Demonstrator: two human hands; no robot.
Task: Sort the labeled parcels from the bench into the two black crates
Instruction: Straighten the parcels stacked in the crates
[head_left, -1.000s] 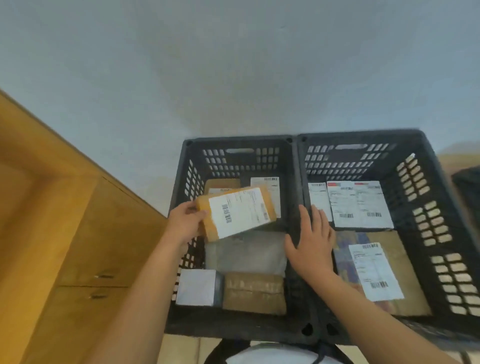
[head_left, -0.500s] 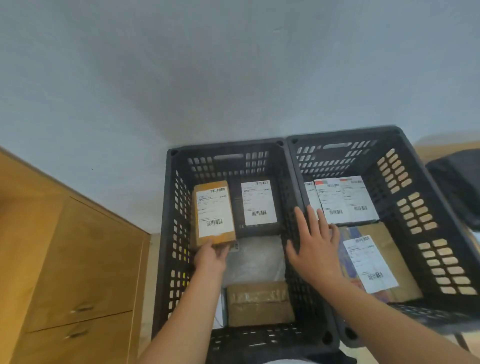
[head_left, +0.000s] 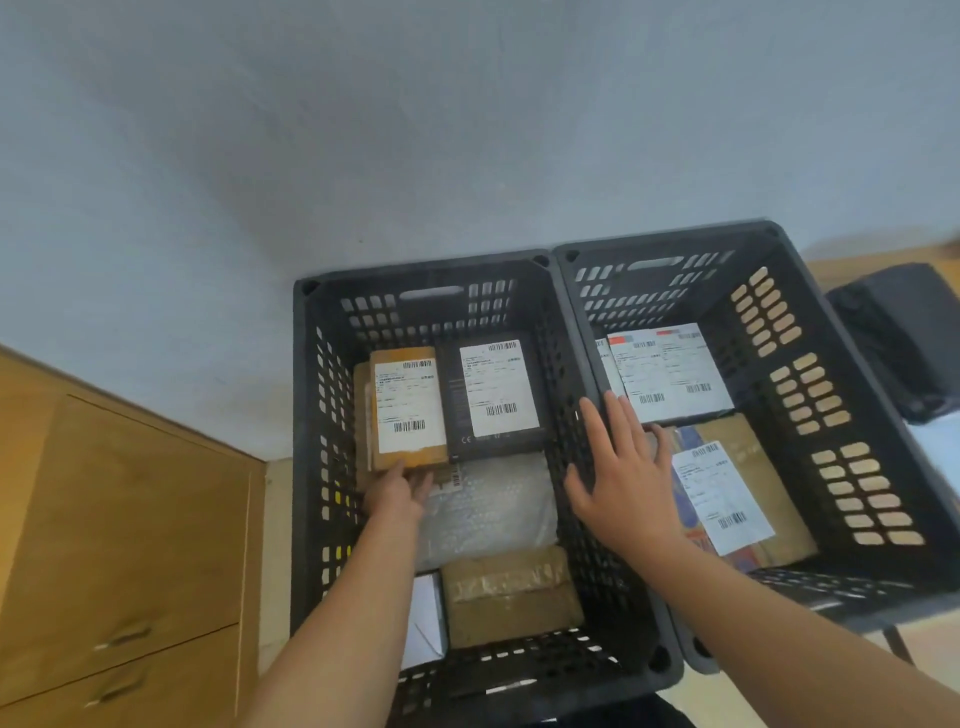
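The fingers of the left hand (head_left: 400, 491) lie loosely curled against the near edge of a flat orange-brown cardboard parcel with a white barcode label (head_left: 408, 408); whether they still pinch that edge or only touch it I cannot tell, since the fingertips are tucked under the parcel's end. The parcel lies label-up in the far left corner of the left black slotted plastic crate (head_left: 306, 415), on top of another brown cardboard piece and just beside a black box with a white label (head_left: 493, 397). The right hand (head_left: 621, 480) is spread wide, fingers splayed and holding nothing, palm over the shared rims where the left crate meets the right black slotted plastic crate (head_left: 831, 395).

Nearer in the left crate lie a clear bubble-wrap packet (head_left: 491, 506) and a taped brown cardboard box (head_left: 511, 597). The right crate holds white-labelled parcels at the back (head_left: 667, 371) and a brown labelled envelope in front (head_left: 737, 493).

The risk, as I judge it: the orange parcel sits on an uneven stack, so pulling the fingers out quickly could drag it askew or tip it onto the bubble wrap, hiding its label. A hand leaning on the rims could nudge the crates apart
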